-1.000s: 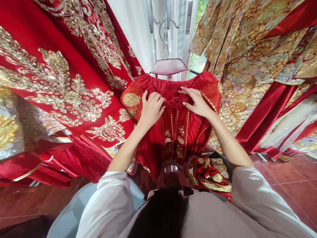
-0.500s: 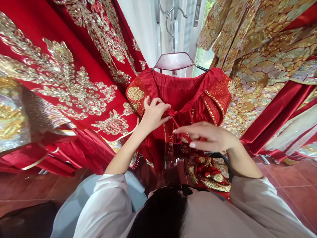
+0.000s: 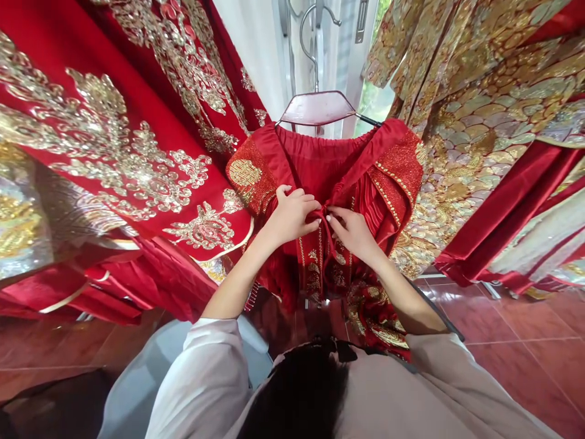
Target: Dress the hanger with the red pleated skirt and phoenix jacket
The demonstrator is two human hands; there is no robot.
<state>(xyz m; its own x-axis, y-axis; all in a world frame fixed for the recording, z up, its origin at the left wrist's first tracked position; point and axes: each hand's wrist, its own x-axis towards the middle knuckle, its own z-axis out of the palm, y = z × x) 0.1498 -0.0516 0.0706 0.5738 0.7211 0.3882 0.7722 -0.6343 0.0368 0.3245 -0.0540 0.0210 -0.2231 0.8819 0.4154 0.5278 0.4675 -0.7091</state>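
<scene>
A red pleated skirt (image 3: 320, 171) with gold embroidery hangs from a pink hanger (image 3: 317, 107) in front of me. A thin red drawstring tie (image 3: 325, 214) sits at the middle of its waistband. My left hand (image 3: 292, 213) is closed, pinching the tie from the left. My right hand (image 3: 351, 231) is closed too, its fingertips pinching the same tie from the right. Both hands meet at the centre of the skirt's front. More red and gold fabric (image 3: 379, 317) drapes below my right forearm.
A large red robe with gold and silver embroidery (image 3: 114, 158) hangs at the left. Gold-patterned garments (image 3: 479, 103) hang at the right. A window with white curtain (image 3: 274, 55) is behind the hanger. Red tile floor (image 3: 525, 353) lies below.
My right hand, which was pulled out toward me half a second ago, has come back in to the tie at the skirt's centre. The left hand stayed on the tie.
</scene>
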